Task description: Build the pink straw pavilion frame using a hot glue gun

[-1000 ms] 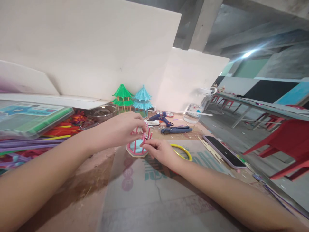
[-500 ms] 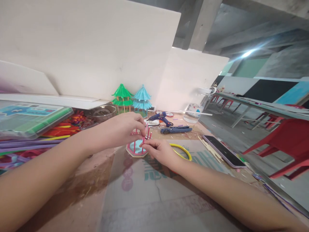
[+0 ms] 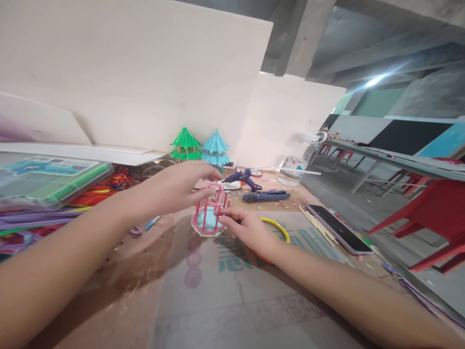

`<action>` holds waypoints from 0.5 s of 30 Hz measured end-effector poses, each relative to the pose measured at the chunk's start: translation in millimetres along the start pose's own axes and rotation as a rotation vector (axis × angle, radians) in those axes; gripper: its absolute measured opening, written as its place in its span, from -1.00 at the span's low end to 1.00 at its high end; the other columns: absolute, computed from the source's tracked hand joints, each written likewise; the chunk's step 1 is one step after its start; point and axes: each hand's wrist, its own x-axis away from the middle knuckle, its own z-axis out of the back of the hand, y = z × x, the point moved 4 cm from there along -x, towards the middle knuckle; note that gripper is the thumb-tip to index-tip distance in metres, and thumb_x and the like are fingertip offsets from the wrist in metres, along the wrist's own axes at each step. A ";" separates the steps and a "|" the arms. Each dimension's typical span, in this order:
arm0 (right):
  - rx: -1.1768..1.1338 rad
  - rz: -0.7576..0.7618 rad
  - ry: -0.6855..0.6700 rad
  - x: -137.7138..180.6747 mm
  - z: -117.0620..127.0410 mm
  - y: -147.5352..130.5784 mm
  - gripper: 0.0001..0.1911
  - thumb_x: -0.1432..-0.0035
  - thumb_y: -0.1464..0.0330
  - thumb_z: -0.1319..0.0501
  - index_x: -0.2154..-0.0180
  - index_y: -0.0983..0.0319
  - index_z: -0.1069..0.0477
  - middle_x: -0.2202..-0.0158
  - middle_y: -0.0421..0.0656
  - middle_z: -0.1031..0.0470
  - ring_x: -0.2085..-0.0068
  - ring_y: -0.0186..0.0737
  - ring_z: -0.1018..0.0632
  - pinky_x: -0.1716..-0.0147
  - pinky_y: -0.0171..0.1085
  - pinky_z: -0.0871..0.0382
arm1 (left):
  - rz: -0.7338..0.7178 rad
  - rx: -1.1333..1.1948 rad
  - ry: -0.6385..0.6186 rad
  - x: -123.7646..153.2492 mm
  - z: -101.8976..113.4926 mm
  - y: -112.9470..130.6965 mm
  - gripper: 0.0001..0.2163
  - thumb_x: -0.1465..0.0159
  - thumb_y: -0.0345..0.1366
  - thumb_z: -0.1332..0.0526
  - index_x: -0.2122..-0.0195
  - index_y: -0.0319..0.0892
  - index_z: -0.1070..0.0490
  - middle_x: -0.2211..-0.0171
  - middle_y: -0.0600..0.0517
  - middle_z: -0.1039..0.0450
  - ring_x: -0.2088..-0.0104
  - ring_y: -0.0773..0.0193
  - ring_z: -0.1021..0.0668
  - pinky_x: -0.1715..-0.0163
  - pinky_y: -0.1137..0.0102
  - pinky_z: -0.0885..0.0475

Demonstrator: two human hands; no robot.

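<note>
A small pink stick model [image 3: 209,214] with upright posts and a light blue floor stands on the table in front of me. My left hand [image 3: 181,186] hovers just above its top frame, thumb and fingers touching the upper pink bars. My right hand [image 3: 242,228] pinches one of the pink posts on the model's right side. Behind it stand a finished green pavilion model [image 3: 185,144] and a blue pavilion model [image 3: 215,148].
A blue glue gun [image 3: 244,178] and blue pliers [image 3: 266,196] lie behind the model. A yellow ring [image 3: 279,229] and a phone [image 3: 337,228] lie to the right. Coloured sticks and a plastic case [image 3: 47,177] fill the left side. Red chairs [image 3: 432,213] stand beyond the table's right edge.
My left hand has lifted and loosened from a pinch on a post to resting over the model's top frame. The right hand stays on a post.
</note>
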 end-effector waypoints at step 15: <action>0.151 0.096 0.020 -12.3 8.8 -1.5 -0.84 -0.12 0.34 -0.19 0.43 0.26 -0.50 0.55 -0.24 -0.43 0.52 -0.38 -0.32 0.50 -0.38 -0.18 | 0.147 0.698 0.084 45.5 -84.2 -55.8 -0.31 -0.16 -0.25 -0.17 -0.33 -0.08 -0.01 -0.29 -0.11 -0.22 -0.24 0.02 -0.35 -0.19 0.09 -0.33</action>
